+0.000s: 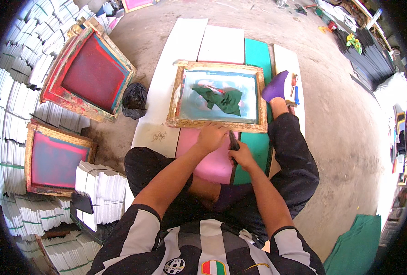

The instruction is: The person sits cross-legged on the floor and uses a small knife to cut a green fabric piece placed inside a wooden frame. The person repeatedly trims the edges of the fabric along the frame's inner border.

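In front of me lies a wooden screen-printing frame [171, 105] with pale blue, stained mesh. A crumpled dark green cloth [228, 101] rests on the mesh. My left hand [214, 136] is at the frame's near rail, its fingers closed over the wood. Just right of it, my right hand [243, 156] is wrapped round a dark hand tool [233, 141], perhaps pliers, whose tip points up to the same rail. The tool's lower end is hidden in the fist. My foot in a purple sock [275, 86] is beside the frame's right rail.
White, green and pink boards [208, 156] lie beneath the frame. Right of my foot are small tools with red and blue handles [294, 85]. Other screen frames [95, 73] lean at left by stacked white sheets [100, 188] and a black plastic bag [134, 101]. Green fabric [357, 245] lies lower right.
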Available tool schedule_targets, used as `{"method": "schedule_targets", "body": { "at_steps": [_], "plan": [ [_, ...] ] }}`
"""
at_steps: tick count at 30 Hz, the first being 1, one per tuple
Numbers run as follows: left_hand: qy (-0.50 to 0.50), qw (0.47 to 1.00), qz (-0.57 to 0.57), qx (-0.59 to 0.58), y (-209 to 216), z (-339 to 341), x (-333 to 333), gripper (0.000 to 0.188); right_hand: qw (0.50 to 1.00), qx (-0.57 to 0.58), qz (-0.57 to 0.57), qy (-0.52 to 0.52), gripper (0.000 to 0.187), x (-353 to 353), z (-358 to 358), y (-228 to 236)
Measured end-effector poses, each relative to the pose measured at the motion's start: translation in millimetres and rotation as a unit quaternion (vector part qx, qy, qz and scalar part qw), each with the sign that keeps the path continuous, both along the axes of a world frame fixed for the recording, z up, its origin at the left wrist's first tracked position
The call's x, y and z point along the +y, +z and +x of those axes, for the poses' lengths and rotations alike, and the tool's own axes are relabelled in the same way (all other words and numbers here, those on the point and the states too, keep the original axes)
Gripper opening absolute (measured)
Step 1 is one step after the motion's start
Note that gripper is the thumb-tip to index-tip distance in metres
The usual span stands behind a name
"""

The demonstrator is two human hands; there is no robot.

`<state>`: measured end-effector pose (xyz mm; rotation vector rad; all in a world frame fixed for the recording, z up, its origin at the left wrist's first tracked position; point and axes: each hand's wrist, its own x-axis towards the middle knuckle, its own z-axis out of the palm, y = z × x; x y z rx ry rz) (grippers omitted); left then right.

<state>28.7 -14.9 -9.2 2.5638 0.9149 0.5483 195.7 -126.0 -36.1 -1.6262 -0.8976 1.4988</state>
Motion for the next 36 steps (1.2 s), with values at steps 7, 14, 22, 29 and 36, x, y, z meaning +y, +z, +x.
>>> {"method": "schedule_targets", "body": {
  "at_steps": [7,14,22,29,36],
  "plan": [
    [0.026,0.998,-0.033,0.041,-3,-29,-6,0.025,0.997,0.055,-0.035,0.048,0.021,1,-29,21],
    [0.082,0.991,-0.060,0.083,5,-66,0,0.021,0.977,0.178,-0.087,0.081,0.039,6,-55,41],
    [0.243,0.910,-0.105,0.319,21,-131,31,0.019,0.985,0.145,-0.086,0.047,0.045,3,-55,14],
    [0.350,0.843,-0.157,0.377,7,-185,46,0.020,0.991,0.005,-0.103,-0.080,0.038,-1,10,-18],
    [0.368,0.829,-0.157,0.390,10,-178,48,0.022,0.980,-0.065,-0.153,-0.109,0.044,1,43,-2]
  ]
}}
